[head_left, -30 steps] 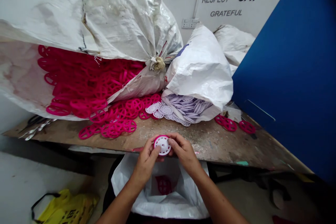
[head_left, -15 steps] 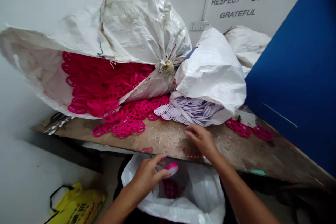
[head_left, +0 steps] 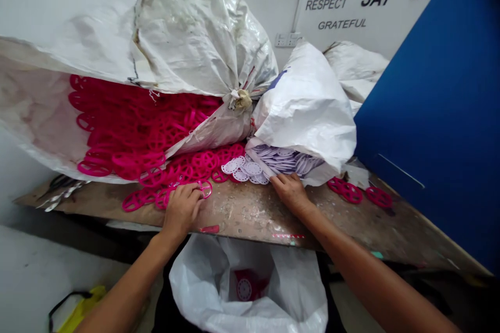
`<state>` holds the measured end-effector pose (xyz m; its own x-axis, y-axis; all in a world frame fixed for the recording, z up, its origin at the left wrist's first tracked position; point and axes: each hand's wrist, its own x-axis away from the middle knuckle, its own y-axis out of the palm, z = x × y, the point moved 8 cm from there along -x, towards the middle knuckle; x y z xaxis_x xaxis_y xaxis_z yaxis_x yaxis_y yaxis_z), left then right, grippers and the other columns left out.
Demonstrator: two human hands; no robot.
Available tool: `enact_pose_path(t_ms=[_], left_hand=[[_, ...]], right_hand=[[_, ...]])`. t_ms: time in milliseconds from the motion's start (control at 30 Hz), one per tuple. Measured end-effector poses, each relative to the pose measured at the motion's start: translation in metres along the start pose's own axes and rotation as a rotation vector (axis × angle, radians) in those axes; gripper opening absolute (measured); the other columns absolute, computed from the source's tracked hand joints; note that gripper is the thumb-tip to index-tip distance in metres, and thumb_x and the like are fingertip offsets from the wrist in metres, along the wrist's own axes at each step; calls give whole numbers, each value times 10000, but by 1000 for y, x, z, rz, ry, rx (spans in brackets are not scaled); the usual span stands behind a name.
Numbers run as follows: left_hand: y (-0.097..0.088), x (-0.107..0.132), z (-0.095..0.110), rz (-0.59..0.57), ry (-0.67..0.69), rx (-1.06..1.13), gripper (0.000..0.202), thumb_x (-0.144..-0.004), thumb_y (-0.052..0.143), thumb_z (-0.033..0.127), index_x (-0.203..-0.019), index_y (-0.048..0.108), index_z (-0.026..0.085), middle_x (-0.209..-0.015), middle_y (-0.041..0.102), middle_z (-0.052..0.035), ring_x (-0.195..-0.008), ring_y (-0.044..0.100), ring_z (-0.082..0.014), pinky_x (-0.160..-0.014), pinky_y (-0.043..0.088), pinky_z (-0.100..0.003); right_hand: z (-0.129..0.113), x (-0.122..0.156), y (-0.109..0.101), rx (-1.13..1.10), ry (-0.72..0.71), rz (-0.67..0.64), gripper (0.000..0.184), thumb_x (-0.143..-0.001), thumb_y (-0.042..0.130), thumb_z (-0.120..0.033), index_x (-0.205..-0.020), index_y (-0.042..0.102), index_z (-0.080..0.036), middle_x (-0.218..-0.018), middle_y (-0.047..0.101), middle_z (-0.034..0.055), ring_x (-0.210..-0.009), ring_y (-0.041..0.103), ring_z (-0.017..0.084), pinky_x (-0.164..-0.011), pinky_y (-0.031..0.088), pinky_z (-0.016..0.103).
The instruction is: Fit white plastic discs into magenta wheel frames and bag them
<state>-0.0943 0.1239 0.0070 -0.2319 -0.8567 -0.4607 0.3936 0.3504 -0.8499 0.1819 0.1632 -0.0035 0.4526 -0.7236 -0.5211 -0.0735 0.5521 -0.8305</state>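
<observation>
My left hand (head_left: pixel 183 209) is on the front of a loose pile of pink plastic rings with spokes (head_left: pixel 135 201), fingers closed over a ring (head_left: pixel 205 189) at the pile's right end. My right hand (head_left: pixel 289 193) reaches to the mouth of a white sack (head_left: pixel 308 109) holding lavender perforated discs (head_left: pixel 252 168). Its fingers are bent at the sack's lip beside the discs; what lies under the fingertips is hidden. Below the table edge, an open white bag (head_left: pixel 195 291) holds pink pieces, one with a pale disc (head_left: pixel 244 289) on it.
A large woven sack (head_left: pixel 203 36) spills pink rings over the worn table (head_left: pixel 234 213). Several pink rings (head_left: pixel 351 193) lie at the right, by a blue panel (head_left: pixel 433 130). Scissors (head_left: pixel 58 182) are at the left end. A yellow bag (head_left: pixel 84 309) is on the floor.
My left hand has let go of a pink piece over the bag and moved up and left to the rings. My right hand has moved slightly up to the discs. The view has shifted.
</observation>
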Motion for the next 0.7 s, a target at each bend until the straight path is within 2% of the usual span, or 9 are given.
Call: enact_pose_path(t_ms=[67,100,167,233,333,400,533,600,700], left_hand=[[-3,4,11,71,-102,336,85,-823,552,242,-806,614,185,-1095,635,-100,-1066,529,-278,-944,369,-449],[1,8,14,89,-205,549,88,-819,562,265,-795,597,188,-1096,636,-88,-1070,542,-259,-960,370,-432],[23,20,23,69,-495,1021,129,-797,600,314,-797,563,191,-1034,654,-62,-1001,598,-223,-930,420,-399],[55,35,43,-2,-785,1463,168,-771,639,311,-825,536,190,-929,672,-36,-888,645,-191,-877,473,-384],[84,47,76,-87,-1012,1862,171,-767,650,219,-883,530,181,-874,692,-37,-821,671,-168,-856,504,-383],[90,49,88,-105,-1046,1940,185,-783,636,191,-944,546,179,-912,703,-51,-820,678,-167,-838,518,-369],[86,50,96,-100,-961,1852,308,-805,632,262,-1096,570,182,-1077,679,-86,-879,668,-175,-783,534,-314],[82,52,93,-87,-935,1752,359,-796,645,316,-1117,579,169,-1109,668,-105,-907,660,-188,-768,536,-305],[80,56,87,-91,-945,1694,389,-768,670,354,-1091,587,155,-1062,686,-108,-861,673,-193,-737,544,-306]], right_hand=[[8,4,-10,-36,38,19,189,-899,473,-163,-915,660,-182,-739,625,49,-657,513,166,-705,330,311],[12,7,-18,-91,89,50,206,-906,461,-173,-964,659,-183,-778,637,57,-686,530,173,-717,344,311],[21,16,-36,-303,256,138,234,-915,449,-213,-1040,644,-185,-871,650,71,-760,562,186,-737,379,308],[25,29,-43,-632,470,184,252,-904,468,-263,-1091,616,-182,-873,647,60,-755,584,182,-709,419,296],[4,44,-31,-1137,718,112,304,-865,521,-326,-1120,578,-172,-762,625,17,-631,583,155,-614,453,274],[-18,48,-25,-1292,766,59,295,-844,544,-334,-1085,593,-172,-801,634,25,-615,582,144,-599,464,270],[-53,46,-26,-1197,617,28,207,-833,547,-248,-1001,655,-194,-917,648,50,-799,606,172,-710,473,283],[-62,45,-26,-1158,550,13,208,-844,532,-227,-1005,661,-207,-914,648,46,-836,602,175,-727,471,282],[-59,46,-28,-1168,556,-13,232,-852,526,-237,-1054,635,-199,-840,637,34,-715,599,155,-652,479,269]])
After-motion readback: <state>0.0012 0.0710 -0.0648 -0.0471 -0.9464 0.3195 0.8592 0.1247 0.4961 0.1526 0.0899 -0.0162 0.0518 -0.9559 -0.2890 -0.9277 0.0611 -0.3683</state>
